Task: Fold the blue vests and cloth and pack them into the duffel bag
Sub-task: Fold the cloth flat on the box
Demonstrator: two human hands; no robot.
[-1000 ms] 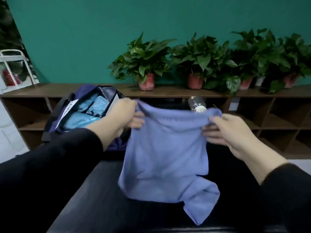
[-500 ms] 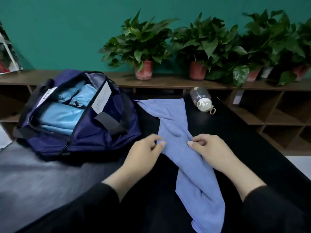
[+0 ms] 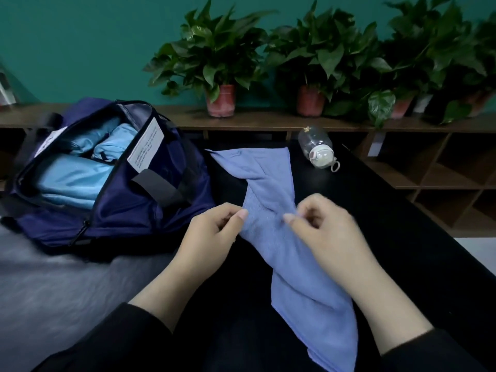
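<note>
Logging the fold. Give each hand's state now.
Left hand: pinches the purple-blue terry cloth.
Right hand: pinches the same cloth.

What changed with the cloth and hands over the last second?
The blue cloth, held up spread by its top edge, now lies twisted on the black table. The left hand and right hand moved to pinch its middle. The duffel bag and bottle stayed put.

A teal wall (image 3: 80,49) backs a long wooden cubby shelf (image 3: 442,167) topped with potted plants (image 3: 214,65); a black table (image 3: 402,224) fills the foreground.
</note>
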